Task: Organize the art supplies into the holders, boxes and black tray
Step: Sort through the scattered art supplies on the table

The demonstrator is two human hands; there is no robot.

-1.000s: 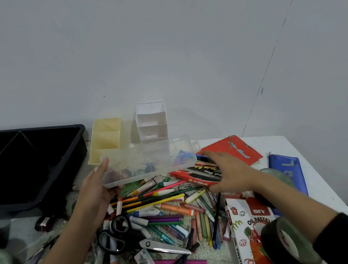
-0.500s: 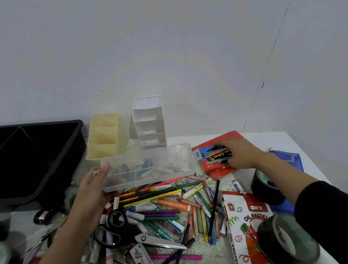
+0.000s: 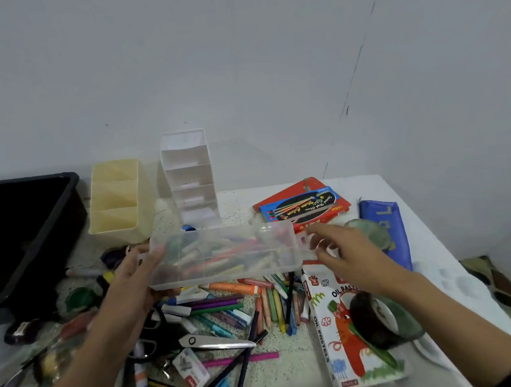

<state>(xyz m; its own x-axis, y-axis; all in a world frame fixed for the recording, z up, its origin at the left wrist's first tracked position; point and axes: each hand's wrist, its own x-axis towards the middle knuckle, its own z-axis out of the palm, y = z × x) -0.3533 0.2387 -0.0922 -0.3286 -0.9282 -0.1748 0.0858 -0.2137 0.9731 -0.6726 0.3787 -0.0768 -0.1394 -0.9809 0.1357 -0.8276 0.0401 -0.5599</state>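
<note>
Many pens (image 3: 222, 304) lie loose nearest, beside scissors (image 3: 211, 341) and a pastels box (image 3: 341, 352) with a tape roll (image 3: 382, 324) on it. Above the pens, the left hand (image 3: 134, 280) grips the clear box (image 3: 222, 256) by its left end. The right hand (image 3: 346, 255), fingers spread, is at the box's right end; contact is unclear. Behind stand a yellow holder (image 3: 117, 198), a white holder (image 3: 191, 179) and the black tray (image 3: 49, 224).

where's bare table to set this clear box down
Bare speckled strip between the white holder and the red pencil box; a white margin right of the blue pouch. Crowded under the clear box in the left hand: crayons, pens, scissors.
</note>
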